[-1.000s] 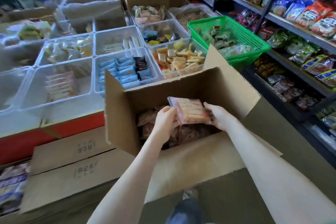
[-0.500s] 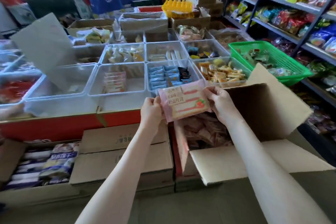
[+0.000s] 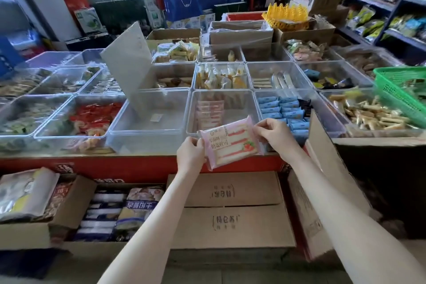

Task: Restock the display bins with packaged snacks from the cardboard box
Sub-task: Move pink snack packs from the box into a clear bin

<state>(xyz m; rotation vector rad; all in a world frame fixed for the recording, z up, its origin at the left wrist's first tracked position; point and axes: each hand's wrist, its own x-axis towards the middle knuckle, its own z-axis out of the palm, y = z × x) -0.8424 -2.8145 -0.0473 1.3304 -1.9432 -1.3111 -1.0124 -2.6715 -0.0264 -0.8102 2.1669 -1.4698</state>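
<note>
Pink and white, the snack packet [image 3: 230, 143] sits at the centre of the frame, held in the air between two hands. Both bare forearms rise from the bottom edge and converge on it. The left hand [image 3: 190, 153] grips the packet's left edge with curled fingers. The right hand [image 3: 275, 135] pinches its upper right corner between thumb and fingertips, wrist bent. The packet's printed face is turned toward the camera, with the strawberry picture at its lower right. Its long axis runs across the frame, tilted up toward the right. It hangs in front of the near wall of a clear bin [image 3: 222, 91] holding similar pink packets. The cardboard box [image 3: 322, 152] stands at right, just beside the right forearm.
</note>
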